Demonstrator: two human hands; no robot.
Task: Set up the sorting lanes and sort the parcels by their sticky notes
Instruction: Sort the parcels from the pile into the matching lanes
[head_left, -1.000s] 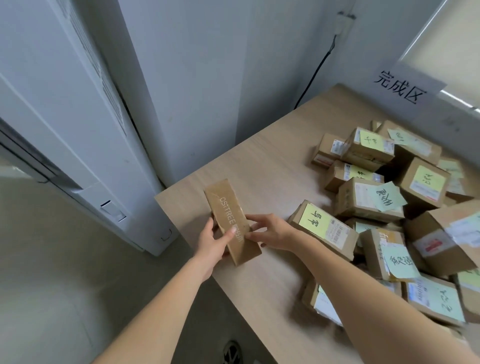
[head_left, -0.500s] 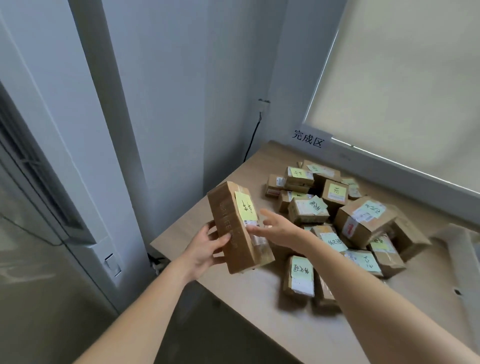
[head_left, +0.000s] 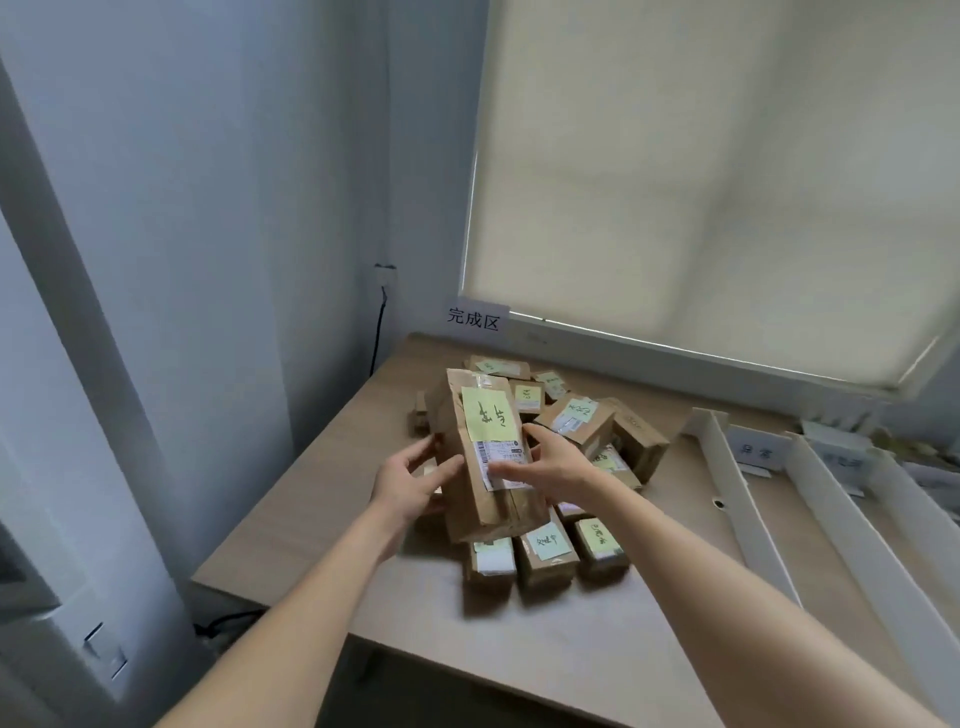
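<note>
Parcel in hand: long brown cardboard parcel (head_left: 485, 457), which I see raised above the pile, clear of the table.
Long axis: I read it as running away from me, far end tilted up and slightly left, near end low toward my arms.
Upward face: carries a yellow-green sticky note (head_left: 488, 414) with dark handwriting on the far half, and a white shipping label (head_left: 506, 462) just below it; I cannot read either.
Left hand: my left hand (head_left: 410, 480) is against the parcel's left side, thumb laid across the front edge, fingers curled round toward the back.
Right hand: my right hand (head_left: 545, 460) clasps the right side, thumb lying over the shipping label, fingers wrapped along the right edge.
Pile: heap of small brown parcels (head_left: 587, 431) with yellow-green notes, on the table beneath and beyond the held one; three (head_left: 548, 551) lie side by side at its near edge.
Table: light wood table (head_left: 519, 649), set into the room corner.
Lane dividers: white strips (head_left: 737, 499) stand on edge on the table to the right, well apart from the pile, running toward me.
Lane labels: white cards (head_left: 756, 449) at the lanes' far end; writing blurred.
Wall sign: white paper (head_left: 474, 319) with three printed characters, below the blind's left corner.
Blind: cream roller blind (head_left: 701, 171), drawn down.
</note>
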